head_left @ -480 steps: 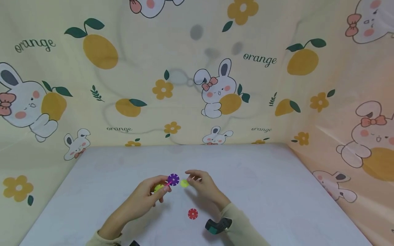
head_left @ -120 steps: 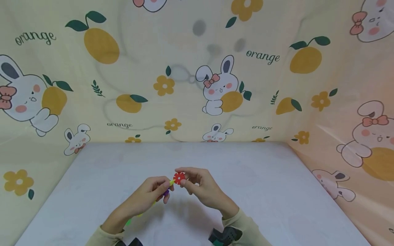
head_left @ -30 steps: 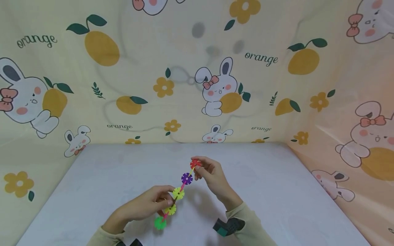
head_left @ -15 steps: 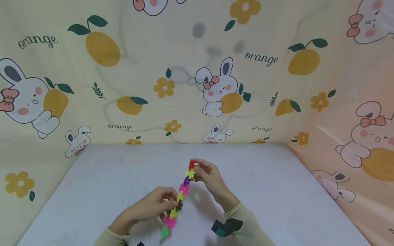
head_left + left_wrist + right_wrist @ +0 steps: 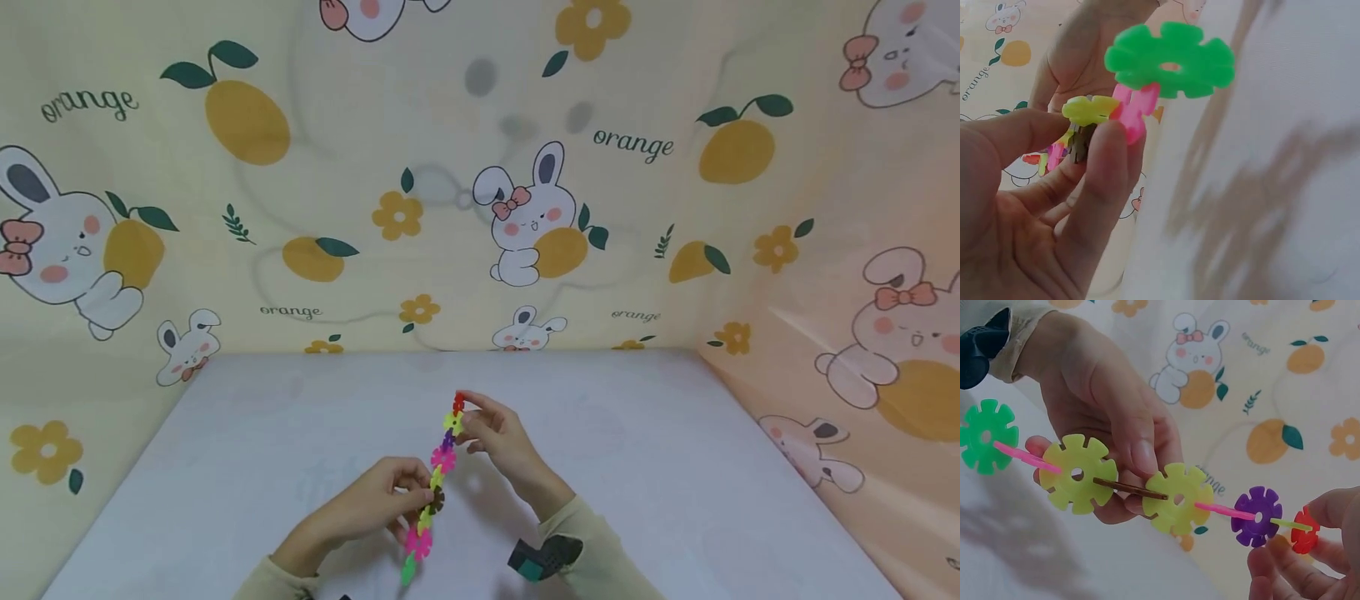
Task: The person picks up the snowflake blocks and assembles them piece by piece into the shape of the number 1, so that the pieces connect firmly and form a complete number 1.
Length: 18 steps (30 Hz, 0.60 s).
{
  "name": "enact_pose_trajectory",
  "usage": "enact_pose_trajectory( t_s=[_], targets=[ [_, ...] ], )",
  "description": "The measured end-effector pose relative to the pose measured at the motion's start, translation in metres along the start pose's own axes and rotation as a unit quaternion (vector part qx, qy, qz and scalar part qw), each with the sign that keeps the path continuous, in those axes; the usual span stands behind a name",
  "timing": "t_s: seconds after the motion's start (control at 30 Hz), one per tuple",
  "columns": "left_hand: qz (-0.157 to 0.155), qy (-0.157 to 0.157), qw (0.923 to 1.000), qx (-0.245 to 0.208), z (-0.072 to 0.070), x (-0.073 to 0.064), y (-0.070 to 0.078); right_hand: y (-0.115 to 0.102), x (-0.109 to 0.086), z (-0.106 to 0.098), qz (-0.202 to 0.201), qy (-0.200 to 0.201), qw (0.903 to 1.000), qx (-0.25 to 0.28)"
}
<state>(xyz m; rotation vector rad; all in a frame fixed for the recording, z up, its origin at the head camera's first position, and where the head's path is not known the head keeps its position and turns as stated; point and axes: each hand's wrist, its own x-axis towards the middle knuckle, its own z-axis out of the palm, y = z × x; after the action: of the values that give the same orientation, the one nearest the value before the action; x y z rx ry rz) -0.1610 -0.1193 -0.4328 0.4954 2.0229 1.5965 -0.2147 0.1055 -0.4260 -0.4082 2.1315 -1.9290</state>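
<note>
A chain of interlocking notched plastic discs runs slanting between both hands, held above the table. My left hand (image 5: pixel 382 500) pinches it near the middle, by the brown disc (image 5: pixel 1129 488) and a neighbouring yellow disc (image 5: pixel 1079 474). Below that hand hang a pink disc (image 5: pixel 418 542) and the green end disc (image 5: pixel 1169 59). At the far end, my right hand (image 5: pixel 502 437) holds the red disc (image 5: pixel 1305 530) between index finger and thumb, with the thin yellow disc (image 5: pixel 453 422) slotted into it. Between the hands sit a purple disc (image 5: pixel 1258 516) and another pink disc (image 5: pixel 443 459).
The white table (image 5: pixel 637 467) spreads around both hands. Behind and beside it rises a cloth backdrop (image 5: pixel 442 125) printed with rabbits and oranges. A black wrist camera (image 5: pixel 546 557) sits on the right sleeve.
The red disc, on the table at first, was lifted and joined to the chain's end. The chain was then stretched out between the hands and turned; lately it shifts slightly left.
</note>
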Motion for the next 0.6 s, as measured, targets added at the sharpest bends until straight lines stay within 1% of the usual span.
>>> enact_pose_trajectory(
  t_s=[0.13, 0.37, 0.5, 0.6],
  targets=[
    [0.001, -0.002, 1.0000, -0.009, 0.001, 0.000, -0.005, 0.004, 0.001, 0.002, 0.012, -0.012, 0.9999, 0.002],
    [0.000, -0.018, 0.9988, -0.047, 0.002, 0.004, -0.014, 0.015, 0.005, 0.003, 0.032, -0.022, 0.9992, 0.003],
    [0.006, -0.031, 0.9978, -0.058, 0.003, 0.007, -0.019, 0.021, 0.006, 0.004, 0.037, -0.022, 0.9990, -0.001],
    [0.002, -0.042, 0.9969, -0.067, 0.004, 0.008, -0.022, 0.026, 0.007, 0.006, 0.043, -0.017, 0.9989, -0.007]
  ],
)
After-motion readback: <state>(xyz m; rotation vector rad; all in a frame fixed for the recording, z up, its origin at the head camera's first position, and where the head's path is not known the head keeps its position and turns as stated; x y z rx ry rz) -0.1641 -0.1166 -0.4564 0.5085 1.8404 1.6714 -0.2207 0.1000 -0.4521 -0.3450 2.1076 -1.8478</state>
